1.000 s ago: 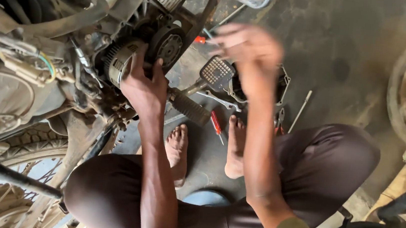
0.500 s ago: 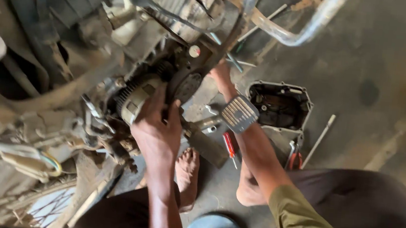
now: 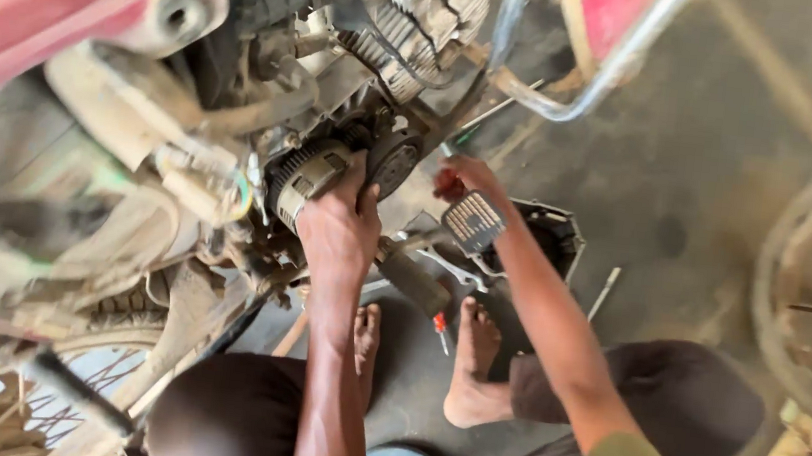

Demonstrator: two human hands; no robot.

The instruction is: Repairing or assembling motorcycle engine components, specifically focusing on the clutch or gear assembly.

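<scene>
We find left hand (image 3: 337, 231) clamped on the engine's round part (image 3: 316, 176), right hand (image 3: 461, 179) gripping a screwdriver (image 3: 450, 152); it could slip off greasy metal

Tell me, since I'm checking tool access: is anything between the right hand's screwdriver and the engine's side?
Nothing visible. The right hand holds the red-handled screwdriver beside the round engine cover, where the left hand rests.

Soft, even daylight with weak shadows on the floor (image 3: 732, 192). The left side and edges smear with motion blur; the centre stays sharper.
</scene>
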